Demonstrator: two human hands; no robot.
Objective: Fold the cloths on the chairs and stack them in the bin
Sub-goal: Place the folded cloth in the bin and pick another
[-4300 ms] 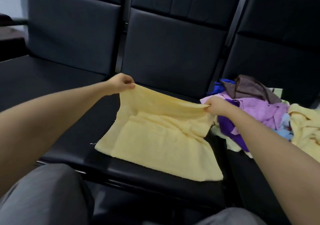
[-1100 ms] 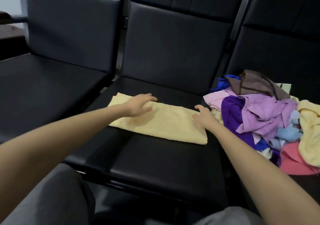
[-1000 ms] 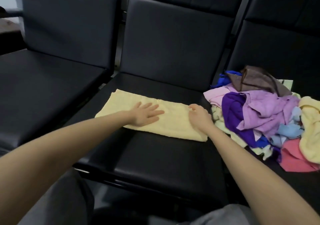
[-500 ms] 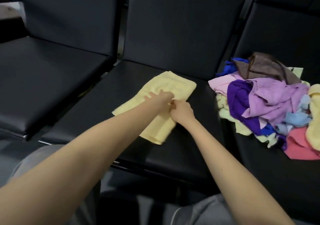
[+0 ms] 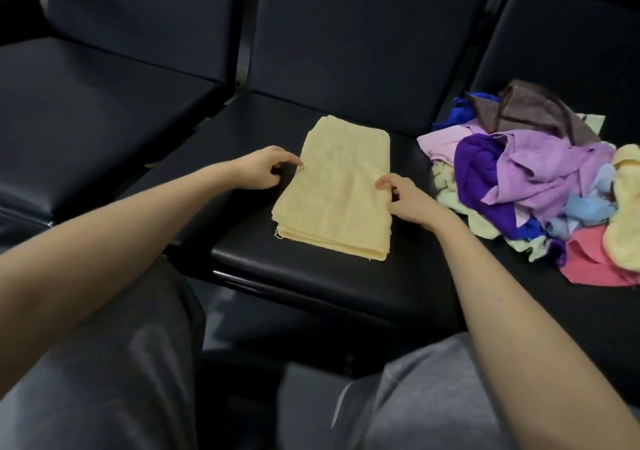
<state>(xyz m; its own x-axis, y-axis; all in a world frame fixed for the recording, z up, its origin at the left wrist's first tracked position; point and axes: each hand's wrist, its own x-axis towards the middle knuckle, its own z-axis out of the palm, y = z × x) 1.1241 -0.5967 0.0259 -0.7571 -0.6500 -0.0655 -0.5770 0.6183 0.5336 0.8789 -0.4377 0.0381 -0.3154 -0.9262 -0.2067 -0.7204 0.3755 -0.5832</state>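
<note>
yellow cloth (image 5: 339, 190) folded on seat (image 5: 311, 283) | left grip (image 5: 265, 172), right grip (image 5: 403, 195) curled at its edges, we can't tell if pinching | risk: loose lift, layers slide apart

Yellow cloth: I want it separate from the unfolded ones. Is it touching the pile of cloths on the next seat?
Apart. The head view shows bare black seat between the yellow cloth and the pile.
</note>
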